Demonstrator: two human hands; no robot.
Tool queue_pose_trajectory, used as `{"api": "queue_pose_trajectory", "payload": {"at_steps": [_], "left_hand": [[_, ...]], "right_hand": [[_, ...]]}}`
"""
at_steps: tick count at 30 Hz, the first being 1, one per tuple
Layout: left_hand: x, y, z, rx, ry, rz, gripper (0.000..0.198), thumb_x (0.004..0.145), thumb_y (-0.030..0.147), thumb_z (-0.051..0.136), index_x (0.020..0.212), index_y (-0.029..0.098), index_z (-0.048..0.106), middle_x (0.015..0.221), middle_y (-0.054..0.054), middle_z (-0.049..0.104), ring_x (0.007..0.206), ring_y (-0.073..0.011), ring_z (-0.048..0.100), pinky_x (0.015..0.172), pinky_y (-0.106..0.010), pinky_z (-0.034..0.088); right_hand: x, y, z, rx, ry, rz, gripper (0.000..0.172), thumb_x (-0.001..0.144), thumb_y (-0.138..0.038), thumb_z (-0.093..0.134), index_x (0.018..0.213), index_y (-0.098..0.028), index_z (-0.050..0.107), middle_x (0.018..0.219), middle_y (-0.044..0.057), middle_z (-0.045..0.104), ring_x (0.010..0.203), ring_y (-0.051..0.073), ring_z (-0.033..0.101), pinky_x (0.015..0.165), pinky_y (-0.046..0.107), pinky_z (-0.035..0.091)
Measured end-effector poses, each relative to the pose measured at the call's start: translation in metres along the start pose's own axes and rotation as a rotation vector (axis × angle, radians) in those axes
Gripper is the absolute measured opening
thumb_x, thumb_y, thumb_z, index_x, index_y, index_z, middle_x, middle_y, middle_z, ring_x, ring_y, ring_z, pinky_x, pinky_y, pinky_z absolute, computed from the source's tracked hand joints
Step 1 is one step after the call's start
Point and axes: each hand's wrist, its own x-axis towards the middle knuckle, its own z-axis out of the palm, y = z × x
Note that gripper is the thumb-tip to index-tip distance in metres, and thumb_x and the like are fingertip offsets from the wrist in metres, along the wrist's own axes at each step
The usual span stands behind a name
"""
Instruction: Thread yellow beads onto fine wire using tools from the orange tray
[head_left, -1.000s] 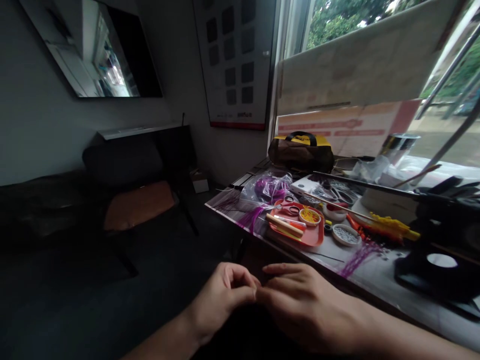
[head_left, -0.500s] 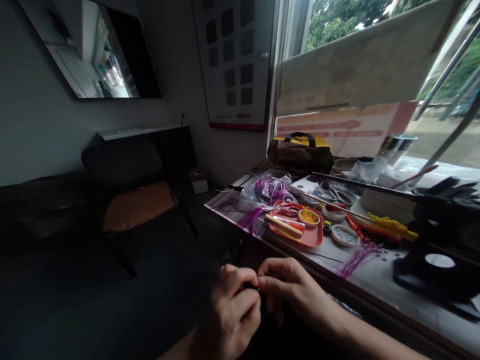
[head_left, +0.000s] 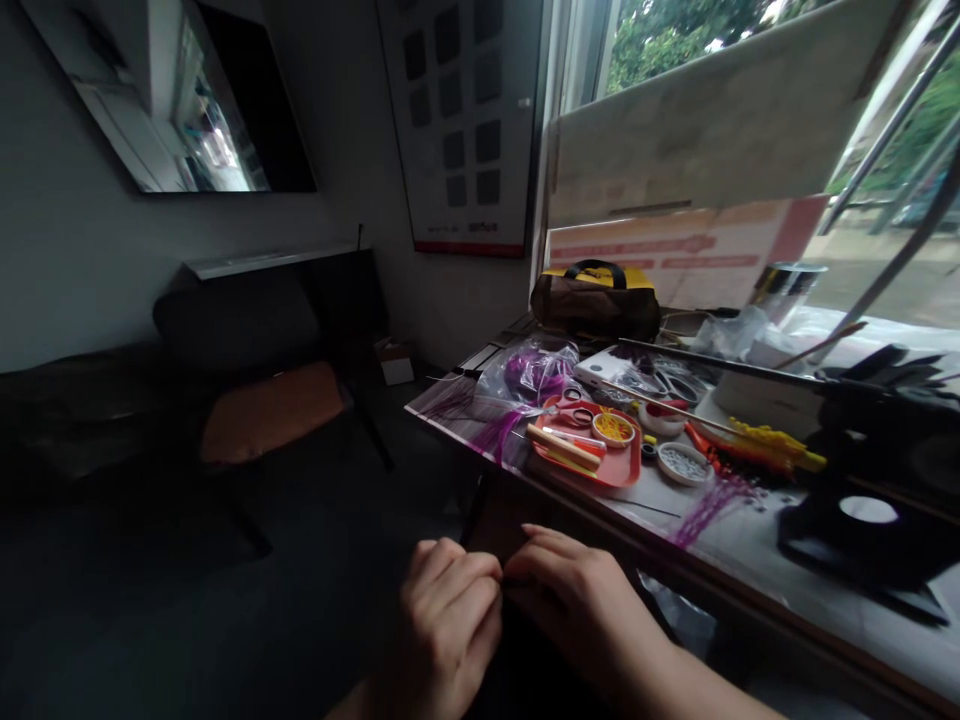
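Head view: the left hand point(head_left: 454, 610) and the right hand point(head_left: 581, 590) meet in front of the near edge of a table point(head_left: 739, 540), over a dark area. Both have their fingers bent inward and the tips close together, a narrow grip; whatever sits between them is hidden and too dark to make out, so I cannot tell what they hold or which way it points. If there is a piece, it is where the fingertips meet.

Just beyond, the table edge slants down to the right, between the hands and a red tray point(head_left: 624, 465). On the tray are scissors point(head_left: 581, 416), a small bowl point(head_left: 613, 445) of yellow bits and a wooden handle point(head_left: 562, 447), its long axis running from upper left to lower right. A thin dark rod point(head_left: 646, 508) lies near the edge, slanting much the same way.

Right of the tray stand a dish point(head_left: 684, 483) of pale beads and, nearer, a bunch of purple strands point(head_left: 709, 512). A dark stand point(head_left: 840, 560) takes up the table's right side. Behind the tray are a plastic bag point(head_left: 536, 370) with purple stuff inside and a brown and yellow carry bag point(head_left: 596, 300). Well apart, at left, is a chair point(head_left: 274, 410) with a brown seat
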Motion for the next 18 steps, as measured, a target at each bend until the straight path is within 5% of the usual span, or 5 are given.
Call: {"api": "queue_pose_trajectory", "payload": {"at_steps": [4, 10, 14, 18], "left_hand": [[-0.002, 0.004, 0.004, 0.0, 0.015, -0.032, 0.018, 0.078, 0.001, 0.048, 0.074, 0.016, 0.057, 0.072, -0.001, 0.063, 0.066, -0.0145, 0.052, 0.063, -0.029, 0.038], [-0.01, 0.001, 0.008, -0.116, -0.072, -0.114, 0.017, 0.078, 0.003, 0.048, 0.073, 0.018, 0.055, 0.073, 0.0, 0.063, 0.069, -0.0147, 0.053, 0.064, -0.029, 0.04], [-0.022, -0.003, 0.008, -0.122, -0.12, -0.193, 0.013, 0.077, 0.01, 0.054, 0.083, 0.021, 0.058, 0.092, -0.004, 0.061, 0.084, -0.0191, 0.054, 0.072, -0.032, 0.042], [-0.032, 0.003, 0.009, -0.102, -0.081, -0.256, 0.019, 0.075, 0.011, 0.054, 0.089, 0.022, 0.058, 0.093, -0.005, 0.059, 0.085, -0.0214, 0.053, 0.074, -0.035, 0.042]], "right_hand": [[-0.004, 0.007, 0.011, -0.086, 0.098, -0.144, 0.022, 0.084, -0.01, 0.043, 0.072, -0.017, 0.061, 0.066, 0.003, 0.065, 0.059, 0.015, 0.063, 0.092, 0.041, 0.045], [-0.014, 0.005, 0.015, 0.093, 0.061, 0.024, 0.018, 0.078, -0.012, 0.046, 0.067, -0.017, 0.059, 0.061, 0.0, 0.059, 0.06, 0.014, 0.06, 0.091, 0.037, 0.043], [-0.025, 0.004, 0.016, 0.447, 0.056, 0.372, 0.014, 0.074, -0.028, 0.056, 0.067, -0.016, 0.059, 0.062, 0.0, 0.056, 0.059, 0.014, 0.053, 0.067, 0.028, 0.046], [-0.032, 0.004, 0.024, 0.877, -0.012, 0.646, 0.031, 0.066, -0.045, 0.067, 0.065, -0.015, 0.056, 0.05, -0.004, 0.048, 0.048, 0.009, 0.041, 0.049, 0.021, 0.032]]}}
